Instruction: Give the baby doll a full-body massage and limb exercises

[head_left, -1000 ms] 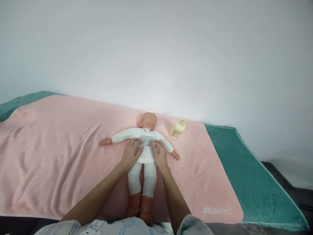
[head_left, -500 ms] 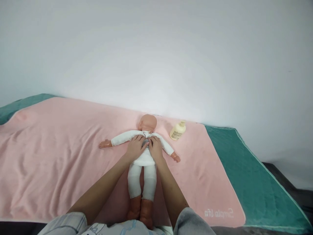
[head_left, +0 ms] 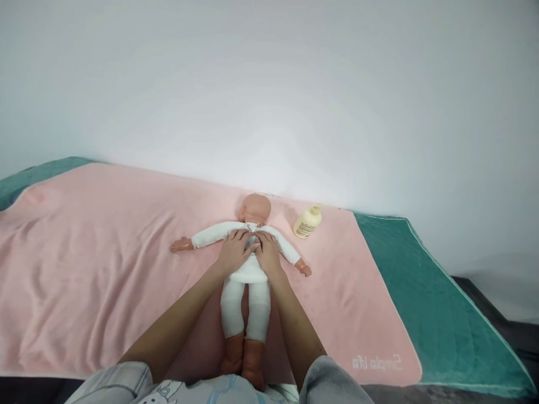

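A baby doll (head_left: 249,272) in white cloth lies face down on a pink blanket (head_left: 337,314), its head towards the wall and its arms spread. Both my hands rest flat on its upper back, side by side. My left hand (head_left: 234,250) lies on the left half with its fingers spread a little. On the right half is my right hand (head_left: 266,250), fingers extended and the thumb pointing inward. Between the hands a small greyish patch shows on the back; what it is cannot be made out.
A pale yellow bottle (head_left: 307,222) stands on the blanket to the right of the doll's head. Under the blanket a green cover (head_left: 429,303) shows at both ends. Behind it rises a white wall (head_left: 269,101).
Both hands stay on the doll's back, with the thumbs shifted very slightly. The whole view has moved a little; the doll and the bottle lie as before.
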A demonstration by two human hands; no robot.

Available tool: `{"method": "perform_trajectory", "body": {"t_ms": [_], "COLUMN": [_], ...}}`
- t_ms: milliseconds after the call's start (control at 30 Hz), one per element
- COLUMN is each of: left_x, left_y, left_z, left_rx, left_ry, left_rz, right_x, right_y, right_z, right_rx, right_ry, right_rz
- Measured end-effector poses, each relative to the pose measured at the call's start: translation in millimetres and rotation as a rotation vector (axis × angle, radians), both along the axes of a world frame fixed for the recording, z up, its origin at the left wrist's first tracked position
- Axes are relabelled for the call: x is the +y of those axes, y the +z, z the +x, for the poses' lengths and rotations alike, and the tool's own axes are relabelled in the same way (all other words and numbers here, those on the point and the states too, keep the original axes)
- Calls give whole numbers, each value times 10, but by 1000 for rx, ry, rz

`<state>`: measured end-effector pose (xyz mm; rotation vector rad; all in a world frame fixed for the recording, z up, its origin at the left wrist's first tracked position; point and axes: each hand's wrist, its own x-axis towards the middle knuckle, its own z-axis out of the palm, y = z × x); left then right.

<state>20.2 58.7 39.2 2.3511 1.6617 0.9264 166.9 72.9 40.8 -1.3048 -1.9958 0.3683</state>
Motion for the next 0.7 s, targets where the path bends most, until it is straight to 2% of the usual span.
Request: {"method": "perform_trajectory", "body": {"t_ms": [300,467,600,700], "left_x": [-15,-5,4,-22], "left_y": [-40,-49,-52,-84], "left_z": [24,30,0,-111], "left_rx": [-19,-104,-250,-435], "left_ry": [34,17,-2,40], "left_rz": [-4,-8,13,54], "right_x": [-19,-19,-62,-217], "right_y": [-77,-66,20,213], "right_z": [8,-2,-21,-89], "right_rx": [-19,-17,3,40], "right_ry": [3,-5,-26,-64], "right_rz": [12,11,36,77]}}
